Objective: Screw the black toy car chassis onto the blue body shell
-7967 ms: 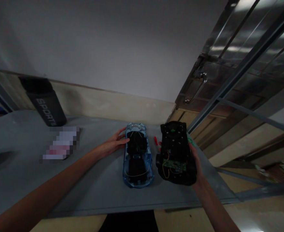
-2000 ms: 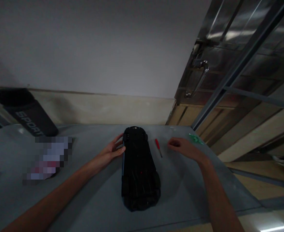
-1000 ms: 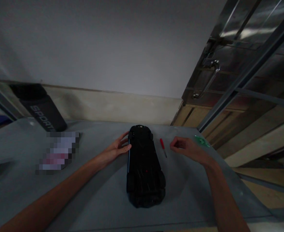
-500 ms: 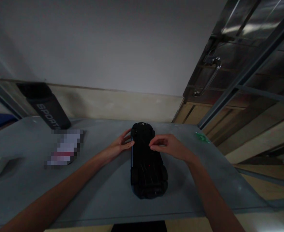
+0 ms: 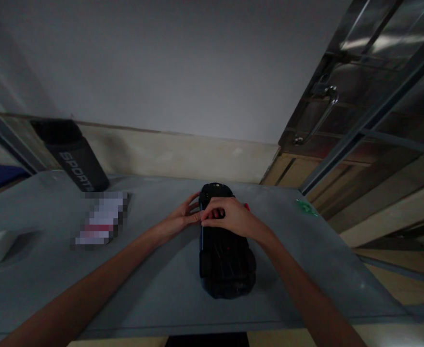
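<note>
A black toy car (image 5: 226,262) lies on the grey table (image 5: 143,289), underside up, its nose pointing at the far edge and its tail toward the near edge, a little right of the middle. The left hand (image 5: 178,220) rests against the car's left side near the nose, fingers loosely spread and touching the thin blue rim. The right hand (image 5: 233,219) lies over the car's front part, fingers curled with their tips just beside the left hand's (whether they pinch anything I cannot tell). A red screwdriver (image 5: 247,207) peeks out behind the right hand. A small green piece (image 5: 306,207) lies near the far right corner, a dark bottle (image 5: 72,156) at the far left.
</note>
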Demonstrator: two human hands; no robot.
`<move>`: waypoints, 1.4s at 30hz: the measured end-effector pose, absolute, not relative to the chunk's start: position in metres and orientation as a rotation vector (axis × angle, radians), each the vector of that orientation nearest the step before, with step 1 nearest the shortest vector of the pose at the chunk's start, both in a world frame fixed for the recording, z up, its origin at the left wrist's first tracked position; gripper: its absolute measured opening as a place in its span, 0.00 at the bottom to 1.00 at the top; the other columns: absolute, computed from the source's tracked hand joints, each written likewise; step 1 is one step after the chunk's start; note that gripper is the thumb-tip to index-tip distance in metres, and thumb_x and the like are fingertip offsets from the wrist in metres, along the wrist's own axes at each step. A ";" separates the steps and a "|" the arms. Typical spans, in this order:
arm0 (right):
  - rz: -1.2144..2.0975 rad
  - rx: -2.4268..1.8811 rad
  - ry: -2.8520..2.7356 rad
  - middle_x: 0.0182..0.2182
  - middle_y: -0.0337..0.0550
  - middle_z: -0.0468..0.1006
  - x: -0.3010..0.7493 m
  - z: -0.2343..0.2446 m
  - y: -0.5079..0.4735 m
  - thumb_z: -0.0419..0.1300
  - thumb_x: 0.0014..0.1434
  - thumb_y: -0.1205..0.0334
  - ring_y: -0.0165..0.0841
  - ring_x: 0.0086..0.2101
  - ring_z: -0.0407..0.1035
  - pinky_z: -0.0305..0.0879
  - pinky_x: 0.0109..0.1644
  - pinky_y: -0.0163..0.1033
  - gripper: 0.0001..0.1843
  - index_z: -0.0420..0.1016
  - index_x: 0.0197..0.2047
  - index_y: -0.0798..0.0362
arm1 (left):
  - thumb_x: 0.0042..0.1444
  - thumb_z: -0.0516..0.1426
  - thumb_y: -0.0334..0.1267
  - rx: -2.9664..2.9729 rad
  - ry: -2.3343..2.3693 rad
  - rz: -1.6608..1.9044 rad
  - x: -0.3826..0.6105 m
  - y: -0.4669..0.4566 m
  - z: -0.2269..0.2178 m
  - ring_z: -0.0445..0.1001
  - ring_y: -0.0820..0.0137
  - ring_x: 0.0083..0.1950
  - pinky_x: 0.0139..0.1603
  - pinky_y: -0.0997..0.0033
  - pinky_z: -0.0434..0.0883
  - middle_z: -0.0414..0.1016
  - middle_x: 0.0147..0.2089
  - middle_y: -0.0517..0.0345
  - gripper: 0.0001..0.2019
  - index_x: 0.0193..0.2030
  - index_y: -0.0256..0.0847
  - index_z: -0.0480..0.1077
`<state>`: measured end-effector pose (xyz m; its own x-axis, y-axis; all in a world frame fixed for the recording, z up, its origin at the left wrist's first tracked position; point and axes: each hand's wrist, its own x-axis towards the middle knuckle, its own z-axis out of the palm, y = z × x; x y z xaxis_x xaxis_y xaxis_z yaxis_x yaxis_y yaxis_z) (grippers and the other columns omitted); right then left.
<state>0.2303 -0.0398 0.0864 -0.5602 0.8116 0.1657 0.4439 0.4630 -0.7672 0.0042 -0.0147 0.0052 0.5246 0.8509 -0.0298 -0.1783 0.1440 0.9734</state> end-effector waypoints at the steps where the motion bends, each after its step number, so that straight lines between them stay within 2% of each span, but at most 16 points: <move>1: 0.931 -1.049 -2.189 0.34 0.37 0.80 0.231 0.086 -0.039 0.79 0.64 0.67 0.32 0.35 0.71 0.67 0.43 0.40 0.05 0.90 0.38 0.49 | 0.57 0.77 0.49 1.203 0.695 0.835 0.004 -0.014 0.005 0.72 0.42 0.80 0.72 0.50 0.74 0.74 0.79 0.43 0.55 0.87 0.55 0.58; 7: 0.919 -1.081 -2.190 0.34 0.37 0.80 0.231 0.089 -0.039 0.78 0.64 0.68 0.32 0.35 0.71 0.66 0.41 0.39 0.05 0.90 0.38 0.49 | 0.60 0.76 0.48 1.203 0.683 0.828 0.004 -0.014 0.004 0.71 0.41 0.81 0.72 0.51 0.74 0.75 0.78 0.43 0.53 0.88 0.54 0.57; 10: 0.929 -1.101 -2.197 0.32 0.36 0.80 0.229 0.091 -0.038 0.79 0.63 0.70 0.32 0.34 0.70 0.65 0.40 0.38 0.07 0.90 0.37 0.49 | 0.59 0.76 0.49 1.201 0.690 0.817 0.005 -0.014 0.004 0.72 0.40 0.80 0.71 0.51 0.74 0.75 0.78 0.45 0.53 0.87 0.57 0.57; 14: 0.901 -1.102 -2.233 0.33 0.37 0.81 0.228 0.092 -0.036 0.79 0.64 0.67 0.31 0.33 0.70 0.65 0.39 0.38 0.05 0.90 0.37 0.49 | 0.60 0.75 0.49 1.206 0.691 0.806 0.004 -0.015 0.006 0.72 0.40 0.80 0.72 0.49 0.74 0.75 0.78 0.47 0.52 0.87 0.61 0.58; 22: 0.928 -1.099 -2.187 0.33 0.37 0.81 0.229 0.090 -0.037 0.79 0.63 0.69 0.31 0.33 0.70 0.65 0.41 0.38 0.06 0.91 0.38 0.49 | 0.59 0.77 0.50 1.191 0.668 0.811 0.004 -0.016 0.008 0.68 0.38 0.82 0.77 0.42 0.70 0.70 0.82 0.40 0.56 0.88 0.55 0.54; 25: 0.923 -1.106 -2.197 0.33 0.38 0.82 0.229 0.091 -0.038 0.79 0.63 0.69 0.31 0.33 0.71 0.66 0.41 0.39 0.06 0.91 0.38 0.50 | 0.60 0.76 0.50 1.199 0.664 0.814 0.004 -0.016 0.008 0.69 0.39 0.81 0.76 0.44 0.71 0.71 0.81 0.39 0.55 0.88 0.54 0.55; 31: 0.911 -1.087 -2.209 0.33 0.38 0.81 0.229 0.092 -0.038 0.79 0.64 0.68 0.32 0.34 0.72 0.66 0.40 0.38 0.05 0.91 0.39 0.49 | 0.60 0.75 0.50 1.235 0.701 0.798 0.004 -0.017 0.010 0.69 0.40 0.83 0.74 0.48 0.73 0.75 0.79 0.48 0.51 0.86 0.60 0.59; 38: 0.940 -1.071 -2.161 0.33 0.36 0.80 0.231 0.091 -0.040 0.79 0.64 0.70 0.31 0.34 0.71 0.66 0.41 0.38 0.06 0.91 0.38 0.49 | 0.61 0.74 0.49 1.243 0.700 0.808 0.004 -0.017 0.010 0.69 0.39 0.83 0.74 0.47 0.73 0.76 0.78 0.47 0.50 0.87 0.58 0.58; 42: 0.956 -1.059 -2.159 0.33 0.36 0.79 0.231 0.089 -0.040 0.78 0.64 0.70 0.31 0.34 0.71 0.66 0.41 0.39 0.06 0.91 0.39 0.50 | 0.60 0.76 0.49 1.201 0.683 0.804 0.003 -0.016 0.008 0.68 0.38 0.83 0.77 0.45 0.71 0.73 0.80 0.44 0.53 0.88 0.57 0.57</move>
